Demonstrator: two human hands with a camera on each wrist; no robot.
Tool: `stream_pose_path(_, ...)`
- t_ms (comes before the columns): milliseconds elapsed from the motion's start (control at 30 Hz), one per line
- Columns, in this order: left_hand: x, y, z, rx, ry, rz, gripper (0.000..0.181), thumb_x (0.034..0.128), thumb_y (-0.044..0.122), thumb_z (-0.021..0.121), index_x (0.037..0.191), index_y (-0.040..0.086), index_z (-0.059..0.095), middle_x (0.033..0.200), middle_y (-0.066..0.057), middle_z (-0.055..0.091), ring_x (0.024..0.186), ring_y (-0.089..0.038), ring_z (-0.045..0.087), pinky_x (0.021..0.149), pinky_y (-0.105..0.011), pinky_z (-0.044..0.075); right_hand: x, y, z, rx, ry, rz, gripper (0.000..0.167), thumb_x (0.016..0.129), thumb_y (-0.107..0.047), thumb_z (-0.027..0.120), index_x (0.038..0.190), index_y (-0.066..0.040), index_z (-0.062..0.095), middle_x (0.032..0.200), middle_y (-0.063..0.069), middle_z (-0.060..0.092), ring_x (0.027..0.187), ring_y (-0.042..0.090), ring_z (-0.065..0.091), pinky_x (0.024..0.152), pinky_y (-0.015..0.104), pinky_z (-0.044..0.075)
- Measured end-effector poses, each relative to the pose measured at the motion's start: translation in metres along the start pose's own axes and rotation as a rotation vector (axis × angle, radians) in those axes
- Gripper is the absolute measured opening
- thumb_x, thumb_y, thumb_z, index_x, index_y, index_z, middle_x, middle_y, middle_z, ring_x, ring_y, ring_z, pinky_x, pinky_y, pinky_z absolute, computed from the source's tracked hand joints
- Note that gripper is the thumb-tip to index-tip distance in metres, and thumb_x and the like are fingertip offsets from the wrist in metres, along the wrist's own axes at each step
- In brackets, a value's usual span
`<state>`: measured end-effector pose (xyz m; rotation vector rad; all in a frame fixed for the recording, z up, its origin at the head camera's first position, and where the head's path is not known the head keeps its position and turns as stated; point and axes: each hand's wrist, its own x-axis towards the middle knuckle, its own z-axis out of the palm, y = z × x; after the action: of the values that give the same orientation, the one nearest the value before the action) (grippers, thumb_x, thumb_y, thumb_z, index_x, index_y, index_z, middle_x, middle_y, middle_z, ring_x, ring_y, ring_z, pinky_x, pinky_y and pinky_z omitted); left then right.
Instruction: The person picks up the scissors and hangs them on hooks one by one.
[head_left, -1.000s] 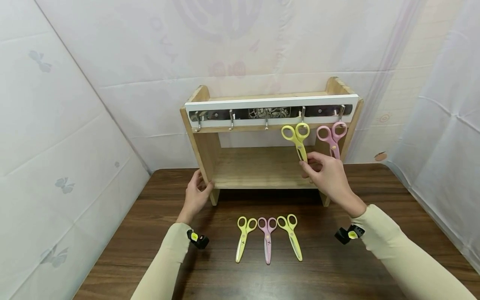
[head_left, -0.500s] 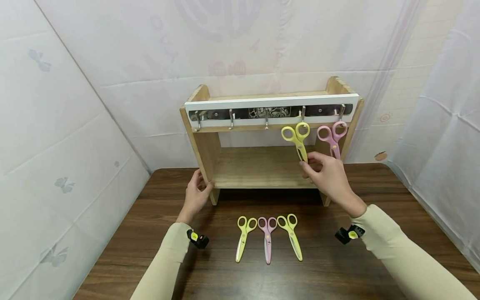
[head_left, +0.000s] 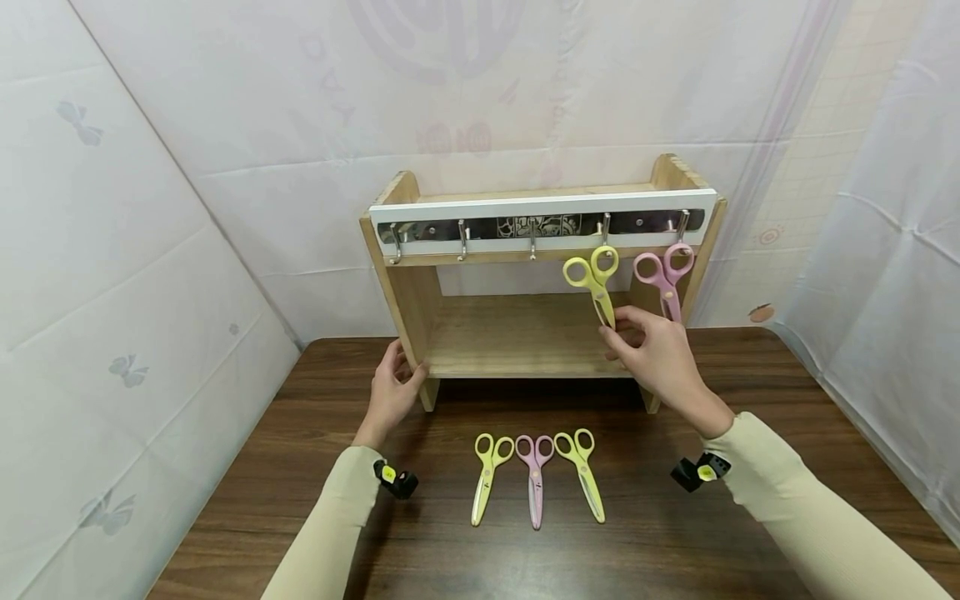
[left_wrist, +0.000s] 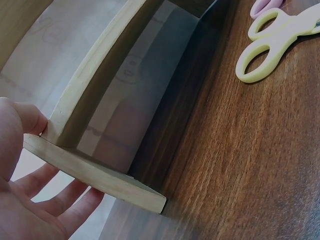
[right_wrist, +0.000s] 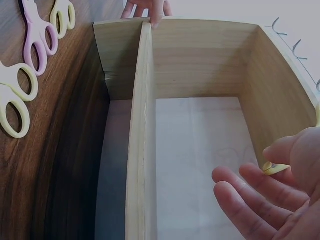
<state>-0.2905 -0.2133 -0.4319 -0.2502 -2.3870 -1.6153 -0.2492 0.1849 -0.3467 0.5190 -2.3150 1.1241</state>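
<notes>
My right hand (head_left: 660,350) pinches the blade end of yellow scissors (head_left: 600,283), whose handle loops point up, the right loop at the tip of the fourth hook (head_left: 606,229). Whether that loop is on the hook I cannot tell. Beside them, pink scissors (head_left: 667,279) hang at the rightmost hook (head_left: 683,225), blades partly behind my hand. In the right wrist view the held tip (right_wrist: 274,169) shows between thumb and fingers. My left hand (head_left: 392,392) grips the lower left side panel of the wooden shelf (head_left: 525,333); in the left wrist view its fingers wrap the panel (left_wrist: 115,182).
Two yellow scissors (head_left: 483,492) (head_left: 587,483) and pink scissors (head_left: 535,492) between them lie on the dark wooden table (head_left: 645,533) before the shelf, loops toward it. Three more hooks on the white rail (head_left: 480,200) hold nothing. Patterned cloth (head_left: 262,100) surrounds the table.
</notes>
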Motion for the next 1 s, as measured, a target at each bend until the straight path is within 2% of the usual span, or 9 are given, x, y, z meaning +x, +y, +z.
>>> stream_pose_path(300, 0.0, 0.0, -0.001, 0.001, -0.003, -0.001, 0.054, 0.1008, 0.009, 0.064, 0.151, 0.013, 0.044, 0.143, -0.024, 0.056, 0.122, -0.042, 0.062, 0.092, -0.057, 0.056, -0.005, 0.004, -0.001, -0.026, -0.023, 0.014, 0.021, 0.096, -0.011, 0.073, 0.113, 0.002, 0.071, 0.092, 0.015, 0.077, 0.062, 0.026, 0.074, 0.051, 0.017, 0.052)
stream_pose_path(500, 0.001, -0.002, -0.001, -0.011, -0.005, -0.004, 0.054, 0.1007, 0.009, 0.064, 0.151, 0.014, 0.045, 0.143, -0.024, 0.056, 0.123, -0.041, 0.062, 0.093, -0.058, 0.055, -0.015, 0.005, -0.002, -0.1, -0.063, 0.034, 0.031, 0.095, -0.013, 0.075, 0.121, 0.003, 0.068, 0.094, 0.014, 0.077, 0.062, 0.018, 0.072, 0.051, 0.023, 0.052)
stream_pose_path(767, 0.001, -0.003, 0.0, -0.014, 0.002, -0.004, 0.053, 0.1005, 0.009, 0.065, 0.15, 0.013, 0.046, 0.141, -0.024, 0.057, 0.123, -0.039, 0.062, 0.095, -0.057, 0.054, -0.038, 0.011, 0.003, -0.174, -0.16, 0.033, 0.037, 0.094, -0.017, 0.077, 0.127, -0.004, 0.066, 0.094, 0.007, 0.078, 0.067, 0.017, 0.071, 0.06, 0.035, 0.053)
stream_pose_path(1000, 0.001, -0.002, 0.0, -0.013, 0.0, -0.007, 0.054, 0.1009, 0.01, 0.064, 0.151, 0.013, 0.045, 0.142, -0.024, 0.057, 0.123, -0.039, 0.062, 0.095, -0.056, 0.054, -0.056, 0.014, 0.01, -0.223, -0.298, 0.039, 0.04, 0.092, -0.022, 0.079, 0.128, -0.01, 0.067, 0.103, 0.008, 0.075, 0.07, 0.009, 0.067, 0.061, 0.036, 0.055)
